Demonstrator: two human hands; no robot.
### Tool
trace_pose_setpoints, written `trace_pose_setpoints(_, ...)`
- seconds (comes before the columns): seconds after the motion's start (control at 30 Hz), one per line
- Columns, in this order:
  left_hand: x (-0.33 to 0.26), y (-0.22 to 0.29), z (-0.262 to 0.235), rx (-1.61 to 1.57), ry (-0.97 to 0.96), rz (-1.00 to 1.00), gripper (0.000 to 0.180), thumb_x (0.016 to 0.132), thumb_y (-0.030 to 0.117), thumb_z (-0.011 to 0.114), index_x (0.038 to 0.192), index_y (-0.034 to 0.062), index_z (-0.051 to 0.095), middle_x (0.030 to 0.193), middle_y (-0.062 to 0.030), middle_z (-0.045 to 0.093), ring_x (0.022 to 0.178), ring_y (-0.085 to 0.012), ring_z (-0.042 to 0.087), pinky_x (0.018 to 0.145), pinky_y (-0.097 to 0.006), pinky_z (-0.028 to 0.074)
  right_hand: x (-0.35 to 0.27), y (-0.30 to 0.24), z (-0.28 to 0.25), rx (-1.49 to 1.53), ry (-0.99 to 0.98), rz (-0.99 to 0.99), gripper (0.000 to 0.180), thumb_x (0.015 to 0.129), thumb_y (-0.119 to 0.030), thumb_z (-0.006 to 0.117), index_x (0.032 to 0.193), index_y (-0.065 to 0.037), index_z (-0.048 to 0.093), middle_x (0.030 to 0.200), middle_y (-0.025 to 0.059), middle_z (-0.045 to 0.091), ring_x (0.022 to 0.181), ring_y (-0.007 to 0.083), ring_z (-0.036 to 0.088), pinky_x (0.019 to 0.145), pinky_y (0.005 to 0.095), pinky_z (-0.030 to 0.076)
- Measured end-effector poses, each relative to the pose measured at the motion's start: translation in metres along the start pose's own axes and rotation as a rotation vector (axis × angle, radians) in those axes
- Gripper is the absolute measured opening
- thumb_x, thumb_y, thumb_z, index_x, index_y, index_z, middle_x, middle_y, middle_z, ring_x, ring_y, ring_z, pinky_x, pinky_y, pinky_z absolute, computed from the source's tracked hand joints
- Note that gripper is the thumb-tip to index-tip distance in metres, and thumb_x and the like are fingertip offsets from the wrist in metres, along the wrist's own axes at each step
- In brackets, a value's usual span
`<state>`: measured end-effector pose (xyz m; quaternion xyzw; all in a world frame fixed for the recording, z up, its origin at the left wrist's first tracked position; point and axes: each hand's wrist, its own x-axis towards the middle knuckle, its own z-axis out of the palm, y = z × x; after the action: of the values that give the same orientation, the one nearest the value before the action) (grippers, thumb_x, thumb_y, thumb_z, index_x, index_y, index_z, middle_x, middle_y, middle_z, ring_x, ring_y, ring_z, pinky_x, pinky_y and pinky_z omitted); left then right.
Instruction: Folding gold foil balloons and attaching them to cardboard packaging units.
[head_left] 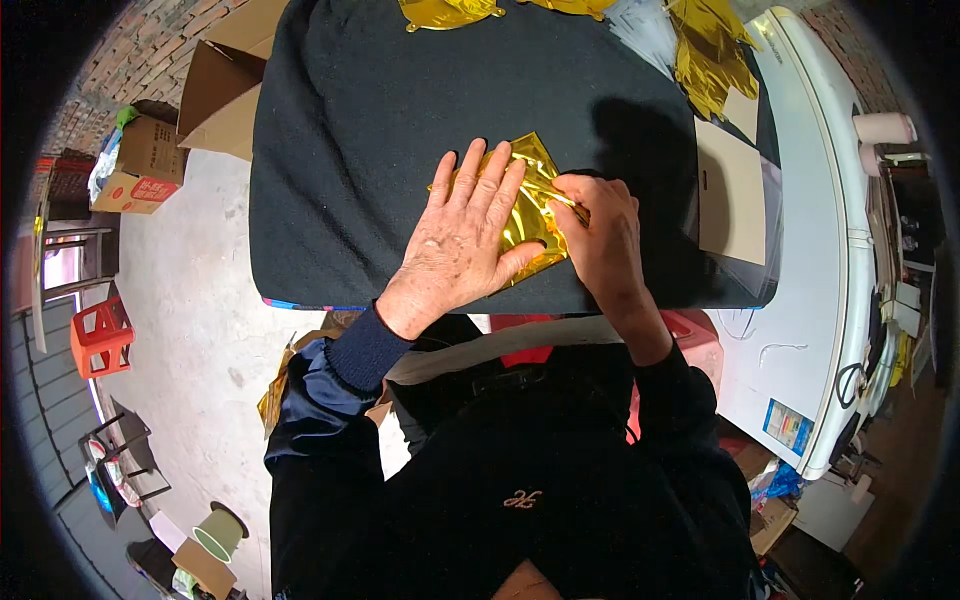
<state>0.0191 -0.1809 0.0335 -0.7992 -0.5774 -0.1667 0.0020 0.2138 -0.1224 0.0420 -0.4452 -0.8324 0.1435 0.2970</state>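
A flat, shiny gold foil piece [532,205] lies on the black cloth of the table in front of me, creased and partly covered by both hands. My left hand [455,235] rests flat over its left part, fingers stretched out and thumb spread toward the lower edge. At the right edge of the foil, my right hand [605,235] is closed, thumb and forefinger pinching a gathered bit of it. The other fingers of that hand are curled.
More gold foil pieces [450,12] lie at the table's far edge, with a gold foil stack [712,60] and clear plastic film at far right. A beige card [728,190] sits on the right side. A white appliance [810,250] stands beyond; cardboard boxes [150,160] and a red stool [101,337] stand left.
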Motion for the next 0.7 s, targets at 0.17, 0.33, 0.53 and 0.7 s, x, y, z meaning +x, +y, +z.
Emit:
trace_pose_setpoints(0.17, 0.001, 0.000, 0.000, -0.001, 0.004, 0.007, 0.088, 0.098, 0.064, 0.050, 0.154, -0.0020, 0.039, 0.161, -0.0221, 0.034, 0.153, -0.0405, 0.026, 0.126, -0.054, 0.015, 0.003, 0.000, -0.002, -0.031, -0.038, 0.033, 0.015, 0.091, -0.013, 0.071, 0.105, -0.010, 0.069, 0.098, 0.0049, 0.070, 0.092, 0.0267, 0.061, 0.091, 0.0409, 0.043)
trace_pose_setpoints(0.33, 0.000, 0.000, 0.000, -0.002, 0.010, 0.003, 0.088, 0.097, 0.065, 0.051, 0.154, -0.0010, 0.039, 0.161, -0.0219, 0.035, 0.153, -0.0403, 0.027, 0.126, -0.054, 0.015, 0.006, 0.000, 0.002, -0.098, -0.032, -0.002, 0.007, 0.093, -0.016, 0.067, 0.096, -0.010, 0.066, 0.091, 0.0047, 0.063, 0.090, 0.0275, 0.058, 0.086, 0.0425, 0.042)
trace_pose_setpoints(0.53, 0.000, 0.000, 0.001, -0.019, 0.014, 0.001, 0.088, 0.097, 0.066, 0.050, 0.155, 0.0010, 0.039, 0.161, -0.0216, 0.035, 0.152, -0.0401, 0.028, 0.126, -0.055, 0.015, 0.011, 0.006, 0.014, -0.243, -0.048, -0.005, 0.005, 0.096, -0.016, 0.061, 0.098, -0.011, 0.062, 0.099, 0.0063, 0.058, 0.096, 0.0278, 0.055, 0.085, 0.0435, 0.041)
trace_pose_setpoints(0.7, 0.001, 0.001, -0.002, 0.009, -0.019, -0.003, 0.082, 0.099, 0.068, 0.044, 0.157, 0.0105, 0.039, 0.161, -0.0218, 0.035, 0.152, -0.0406, 0.027, 0.126, -0.055, 0.016, 0.012, -0.002, 0.015, -0.320, -0.074, -0.047, 0.010, 0.092, -0.015, 0.066, 0.097, -0.010, 0.059, 0.098, 0.0078, 0.055, 0.097, 0.0282, 0.055, 0.085, 0.0441, 0.042)
